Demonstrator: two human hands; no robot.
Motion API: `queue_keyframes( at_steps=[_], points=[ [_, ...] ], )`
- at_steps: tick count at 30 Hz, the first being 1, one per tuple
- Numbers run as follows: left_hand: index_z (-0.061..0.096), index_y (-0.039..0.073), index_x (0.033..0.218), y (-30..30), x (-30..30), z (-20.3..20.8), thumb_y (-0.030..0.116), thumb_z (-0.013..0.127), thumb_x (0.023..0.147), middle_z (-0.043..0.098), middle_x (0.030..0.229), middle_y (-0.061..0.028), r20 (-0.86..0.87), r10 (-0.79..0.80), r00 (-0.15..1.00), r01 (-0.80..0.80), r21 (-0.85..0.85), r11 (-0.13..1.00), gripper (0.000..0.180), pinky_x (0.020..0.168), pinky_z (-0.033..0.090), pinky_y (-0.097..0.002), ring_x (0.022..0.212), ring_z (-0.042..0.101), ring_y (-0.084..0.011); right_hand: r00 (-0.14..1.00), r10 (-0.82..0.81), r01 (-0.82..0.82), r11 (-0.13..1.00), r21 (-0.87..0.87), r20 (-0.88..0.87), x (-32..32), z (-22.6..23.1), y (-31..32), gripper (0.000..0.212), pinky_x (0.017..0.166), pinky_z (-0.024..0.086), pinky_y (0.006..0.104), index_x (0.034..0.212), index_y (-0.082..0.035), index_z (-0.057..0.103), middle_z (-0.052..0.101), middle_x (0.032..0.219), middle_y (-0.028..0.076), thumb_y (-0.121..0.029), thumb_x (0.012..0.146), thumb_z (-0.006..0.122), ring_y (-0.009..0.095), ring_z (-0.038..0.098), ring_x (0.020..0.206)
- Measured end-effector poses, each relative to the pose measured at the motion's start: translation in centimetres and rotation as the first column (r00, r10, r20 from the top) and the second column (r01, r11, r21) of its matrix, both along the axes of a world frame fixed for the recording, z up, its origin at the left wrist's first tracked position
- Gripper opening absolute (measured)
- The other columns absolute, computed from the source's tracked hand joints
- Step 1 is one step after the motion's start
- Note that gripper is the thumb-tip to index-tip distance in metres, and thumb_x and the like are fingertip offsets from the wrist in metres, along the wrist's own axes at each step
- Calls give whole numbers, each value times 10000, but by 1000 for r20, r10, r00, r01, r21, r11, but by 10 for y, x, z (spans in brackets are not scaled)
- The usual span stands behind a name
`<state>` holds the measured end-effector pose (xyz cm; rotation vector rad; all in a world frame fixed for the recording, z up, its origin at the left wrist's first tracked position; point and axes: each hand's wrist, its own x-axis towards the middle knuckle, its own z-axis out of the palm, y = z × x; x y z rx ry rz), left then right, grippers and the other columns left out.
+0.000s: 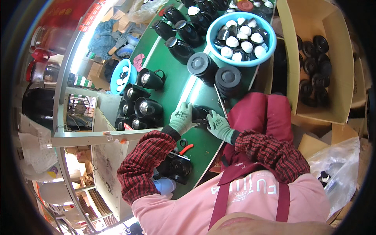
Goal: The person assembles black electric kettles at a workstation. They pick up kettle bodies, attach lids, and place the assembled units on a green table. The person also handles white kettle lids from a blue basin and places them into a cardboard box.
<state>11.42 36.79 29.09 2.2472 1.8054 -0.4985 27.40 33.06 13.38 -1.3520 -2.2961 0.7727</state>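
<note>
My left hand [181,119] and my right hand [219,126], both in pale green work gloves, are closed on opposite sides of a black plastic part [200,114] over the green work surface [178,92]. Its exact kind is hard to make out between the gloves. Just beyond it stand two stacks of round black lids, one stack [200,64] to the left and another [228,78] nearer my right hand. A thin metal rod [220,100] slants beside the second stack. Closer to me, by my left forearm, lie a black ring [183,142] and an orange-handled tool [186,149].
A blue basin [211,37] full of black-and-white lids sits at the far right. Black jugs [149,109] stand on the left, with more [179,50] farther back. To the right, a cardboard box [291,90] holds black discs. Another person [103,39] works at the far left.
</note>
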Motion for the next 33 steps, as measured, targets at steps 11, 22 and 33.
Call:
queue_keyframes(
  at_steps=[11, 22, 33],
  points=[
    [506, 24, 1352, 16, -12, 2, 338, 896, 622, 535, 1278, -151, 164, -572, 804, 570, 62, 819, 885, 959, 502, -453, 1123, 561, -366, 935, 203, -178, 978, 112, -291, 26, -39, 33, 494, 938, 508, 450, 1205, 3, 538, 521, 1236, 226, -246, 825, 732, 378, 622, 1075],
    [513, 147, 1342, 31, -68, 1, 312, 930, 515, 552, 1194, -136, 34, -252, 967, 246, 127, 961, 941, 881, 554, -456, 1094, 597, -341, 955, 29, -11, 998, 61, -294, 33, 10, 11, 594, 1131, 373, 493, 1357, -19, 499, 468, 1394, 270, -273, 856, 695, 447, 458, 1313],
    [504, 184, 1480, 228, -223, -66, 129, 762, 754, 508, 1475, -186, -22, 163, 986, -132, 485, 865, 772, 1065, 494, -458, 1257, 585, -389, 841, -59, 24, 997, -73, -538, 85, 42, -5, 269, 894, 537, 386, 1137, -52, 652, 637, 1139, 139, -33, 869, 671, 331, 652, 1043]
  ],
)
